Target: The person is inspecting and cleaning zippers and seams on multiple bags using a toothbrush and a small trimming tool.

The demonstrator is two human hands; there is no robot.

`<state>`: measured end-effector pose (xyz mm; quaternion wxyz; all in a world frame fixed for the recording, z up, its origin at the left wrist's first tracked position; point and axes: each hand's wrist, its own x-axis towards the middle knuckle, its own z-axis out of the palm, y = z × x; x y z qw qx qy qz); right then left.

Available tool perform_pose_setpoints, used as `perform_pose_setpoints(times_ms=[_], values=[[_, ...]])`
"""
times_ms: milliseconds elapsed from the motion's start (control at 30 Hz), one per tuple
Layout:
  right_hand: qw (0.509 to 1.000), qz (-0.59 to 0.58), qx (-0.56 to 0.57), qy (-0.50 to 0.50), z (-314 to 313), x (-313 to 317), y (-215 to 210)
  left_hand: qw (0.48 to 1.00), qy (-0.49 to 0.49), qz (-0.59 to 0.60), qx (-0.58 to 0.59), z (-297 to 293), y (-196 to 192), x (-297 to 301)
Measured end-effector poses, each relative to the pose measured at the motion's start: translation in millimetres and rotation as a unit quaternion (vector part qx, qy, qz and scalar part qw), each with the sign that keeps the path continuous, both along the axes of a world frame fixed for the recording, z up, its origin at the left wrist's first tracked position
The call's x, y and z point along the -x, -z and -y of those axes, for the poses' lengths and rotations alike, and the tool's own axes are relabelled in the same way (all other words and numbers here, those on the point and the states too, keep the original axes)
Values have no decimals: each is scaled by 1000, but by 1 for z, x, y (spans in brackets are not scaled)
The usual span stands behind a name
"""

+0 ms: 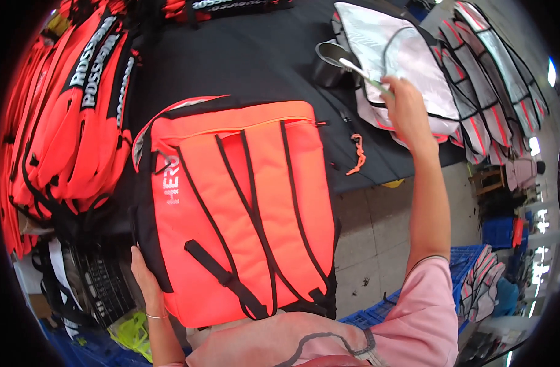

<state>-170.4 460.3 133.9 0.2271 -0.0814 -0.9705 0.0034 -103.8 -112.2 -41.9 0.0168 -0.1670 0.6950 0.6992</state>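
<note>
A bright orange-red backpack (243, 208) with black trim lies with its shoulder straps up, across the table's near edge and against my body. My left hand (145, 275) is closed on its lower left side; some fingers are hidden behind the bag. Out to the right, my right hand (405, 101) pinches a toothbrush (367, 76) with a white head and greenish handle. The brush head is beside the rim of a metal cup (329, 67). Behind the brush and right hand lies a pale grey-white bag panel (384, 37) edged in black.
Folded red backpacks (78, 116) are stacked at the left. More grey bag pieces (494, 79) with red edging lie at the right. An orange cord (357, 153) rests on the black-covered table (243, 61). Blue crates (466, 269) stand below on the right, on the grey floor (372, 238).
</note>
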Motion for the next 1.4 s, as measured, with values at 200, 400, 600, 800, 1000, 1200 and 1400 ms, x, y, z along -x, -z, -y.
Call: perform_pose_setpoints(times_ms=[200,400,600,800,1000,1200,1400], values=[[965,141,-218,20,-62,121,0,936,4,-159,313,-39,-44,18],[932,253,-258,-40,-52,181,31,894,-10,-221,390,-39,-45,18],[930,237,-269,-75,-50,185,26,826,4,-296,480,-43,-34,17],[944,185,-272,9,-40,147,4,807,-2,-322,496,-43,-25,17],[954,198,-216,65,-12,107,-5,821,-1,-320,474,-37,-25,15],[971,116,-205,49,-32,66,-1,910,34,-164,379,-23,-33,-14],[995,1,96,-7,21,33,3,970,108,0,218,3,-13,-51]])
